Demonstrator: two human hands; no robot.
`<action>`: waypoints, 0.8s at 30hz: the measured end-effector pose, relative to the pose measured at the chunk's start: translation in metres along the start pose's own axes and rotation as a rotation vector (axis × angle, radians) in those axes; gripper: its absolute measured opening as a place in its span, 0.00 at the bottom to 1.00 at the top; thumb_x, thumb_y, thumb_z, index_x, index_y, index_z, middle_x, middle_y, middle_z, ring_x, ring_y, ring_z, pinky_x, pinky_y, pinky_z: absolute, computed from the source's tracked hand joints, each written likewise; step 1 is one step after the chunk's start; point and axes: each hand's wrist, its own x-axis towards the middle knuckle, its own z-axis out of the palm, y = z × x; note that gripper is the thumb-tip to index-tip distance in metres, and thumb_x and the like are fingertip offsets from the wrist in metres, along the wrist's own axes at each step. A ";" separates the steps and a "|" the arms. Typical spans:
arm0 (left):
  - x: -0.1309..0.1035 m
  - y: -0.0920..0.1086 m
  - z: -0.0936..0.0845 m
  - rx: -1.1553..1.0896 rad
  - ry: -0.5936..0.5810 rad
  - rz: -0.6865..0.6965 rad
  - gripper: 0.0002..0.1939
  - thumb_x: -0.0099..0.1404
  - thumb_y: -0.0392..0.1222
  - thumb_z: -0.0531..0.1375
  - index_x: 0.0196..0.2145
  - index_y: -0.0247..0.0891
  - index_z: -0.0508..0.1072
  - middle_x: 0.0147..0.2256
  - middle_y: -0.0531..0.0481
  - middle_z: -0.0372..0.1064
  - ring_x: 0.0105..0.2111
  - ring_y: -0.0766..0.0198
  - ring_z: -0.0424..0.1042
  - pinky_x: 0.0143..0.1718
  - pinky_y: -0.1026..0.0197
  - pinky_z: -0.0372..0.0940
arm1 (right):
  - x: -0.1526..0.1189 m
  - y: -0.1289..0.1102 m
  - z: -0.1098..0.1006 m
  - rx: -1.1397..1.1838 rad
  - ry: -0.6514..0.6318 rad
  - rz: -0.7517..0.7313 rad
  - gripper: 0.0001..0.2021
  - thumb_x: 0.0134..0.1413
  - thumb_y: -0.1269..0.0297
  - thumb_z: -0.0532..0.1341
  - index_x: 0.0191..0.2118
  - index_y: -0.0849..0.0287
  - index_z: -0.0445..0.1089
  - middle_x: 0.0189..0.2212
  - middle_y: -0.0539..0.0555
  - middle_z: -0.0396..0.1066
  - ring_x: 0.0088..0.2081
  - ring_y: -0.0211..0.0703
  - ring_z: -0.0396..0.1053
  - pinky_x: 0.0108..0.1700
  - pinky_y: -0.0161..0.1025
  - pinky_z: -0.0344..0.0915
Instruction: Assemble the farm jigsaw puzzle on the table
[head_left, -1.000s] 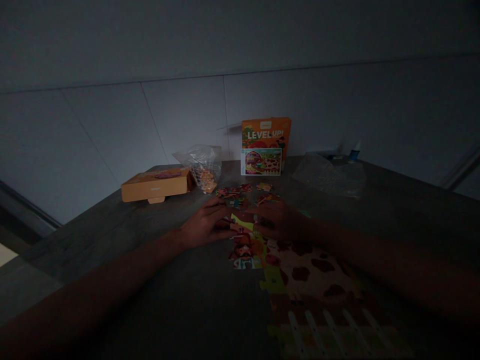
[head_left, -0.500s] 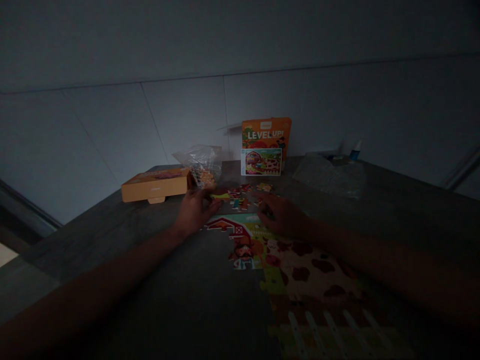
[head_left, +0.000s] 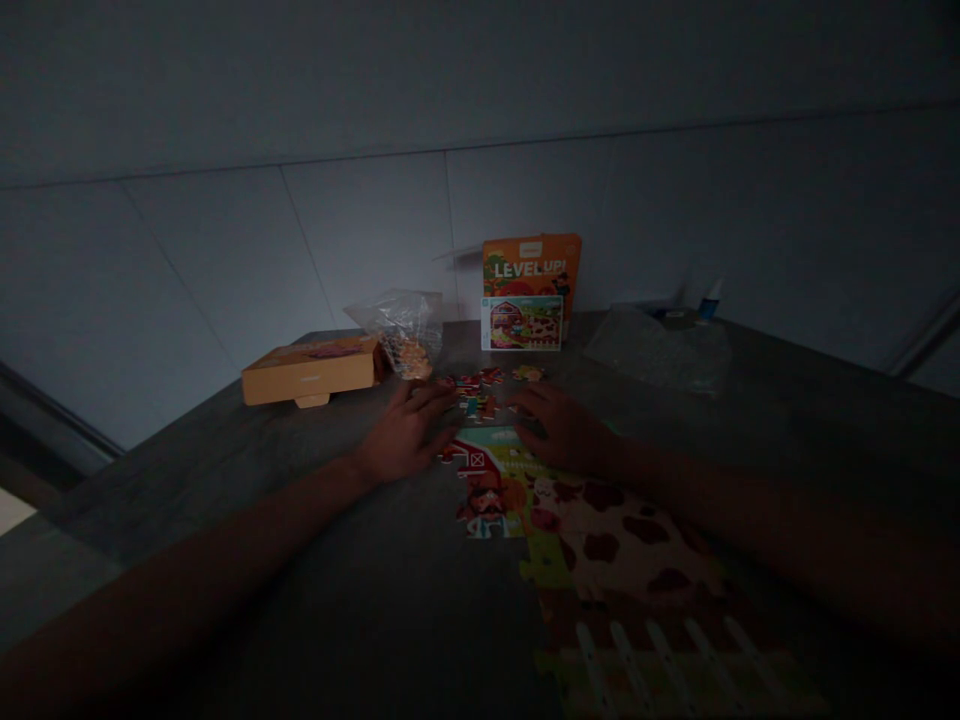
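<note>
A partly joined farm puzzle (head_left: 630, 540) with a spotted cow, a white fence and a red barn lies on the grey table. My left hand (head_left: 409, 430) is palm down with its fingers spread, over the barn's left end and beside the loose pieces (head_left: 478, 406). To the right of those pieces, my right hand (head_left: 559, 425) rests above the puzzle's upper edge, fingers apart. No held piece shows in either hand. What lies beneath the palms is hidden.
An orange box (head_left: 311, 375) lies at the left, beside a clear bag of pieces (head_left: 409, 335). Behind the puzzle stand a picture card (head_left: 521, 323) and an orange package (head_left: 532, 265). Farther right are a clear plastic bag (head_left: 660, 350) and a small bottle (head_left: 709, 302).
My left hand has moved slightly right and toward me, its fingers now spread, covering the barn's left part. The yellow-green piece by it no longer shows. My right hand has barely moved.
</note>
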 end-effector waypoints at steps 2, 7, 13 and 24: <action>0.001 0.002 0.000 -0.061 -0.080 0.095 0.24 0.70 0.44 0.56 0.61 0.36 0.63 0.60 0.40 0.63 0.61 0.48 0.58 0.62 0.41 0.53 | 0.000 0.001 0.001 0.004 -0.009 0.002 0.13 0.56 0.69 0.57 0.47 0.63 0.68 0.42 0.62 0.68 0.45 0.52 0.67 0.48 0.50 0.68; 0.002 0.002 0.000 -0.102 -0.227 0.111 0.22 0.74 0.47 0.50 0.61 0.37 0.64 0.60 0.41 0.64 0.62 0.50 0.59 0.63 0.41 0.53 | -0.001 0.003 0.003 0.006 -0.036 0.010 0.13 0.56 0.68 0.58 0.48 0.62 0.68 0.43 0.62 0.67 0.47 0.53 0.66 0.49 0.51 0.68; 0.001 0.002 0.000 -0.092 -0.196 0.110 0.20 0.74 0.46 0.51 0.58 0.36 0.68 0.58 0.40 0.66 0.60 0.49 0.61 0.61 0.41 0.56 | 0.000 0.002 0.002 -0.003 -0.046 0.008 0.13 0.56 0.69 0.58 0.47 0.63 0.69 0.42 0.62 0.67 0.46 0.53 0.67 0.49 0.51 0.68; -0.001 -0.002 0.004 -0.060 -0.205 0.092 0.21 0.73 0.45 0.52 0.59 0.36 0.66 0.57 0.39 0.64 0.59 0.46 0.59 0.59 0.40 0.58 | -0.001 0.003 0.002 0.022 -0.065 0.030 0.13 0.56 0.69 0.58 0.47 0.63 0.70 0.43 0.62 0.67 0.46 0.52 0.67 0.49 0.49 0.67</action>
